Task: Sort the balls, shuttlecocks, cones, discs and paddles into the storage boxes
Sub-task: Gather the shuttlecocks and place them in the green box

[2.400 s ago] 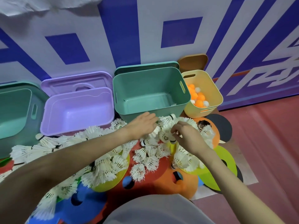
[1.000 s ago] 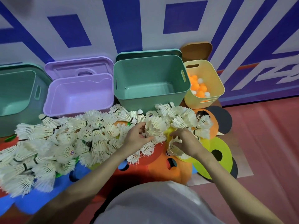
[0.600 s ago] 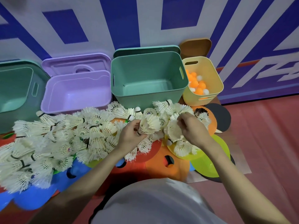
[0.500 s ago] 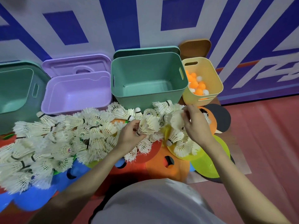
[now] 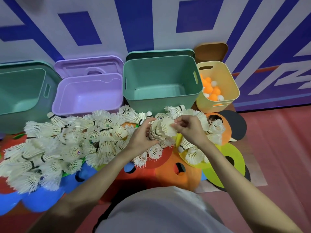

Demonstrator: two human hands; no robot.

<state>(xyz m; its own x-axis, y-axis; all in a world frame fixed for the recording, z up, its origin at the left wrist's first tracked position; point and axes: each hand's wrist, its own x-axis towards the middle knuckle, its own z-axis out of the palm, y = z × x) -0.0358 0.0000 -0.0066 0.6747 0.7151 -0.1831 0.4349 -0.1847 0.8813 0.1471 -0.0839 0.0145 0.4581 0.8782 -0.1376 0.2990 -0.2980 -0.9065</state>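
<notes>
L hand (image 5: 140, 137) + R hand (image 5: 191, 128) both pinch shuttlecock stack (image 5: 161, 130) btwn them, green box (image 5: 161, 100) at 12 o'clock; stack count unclear.

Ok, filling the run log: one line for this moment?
left hand: holds shuttlecock stack | right hand: pinches its top | green box: empty

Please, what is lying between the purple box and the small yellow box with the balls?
In the head view, the middle green box stands between the purple box and the yellow box. It looks empty inside.
</notes>
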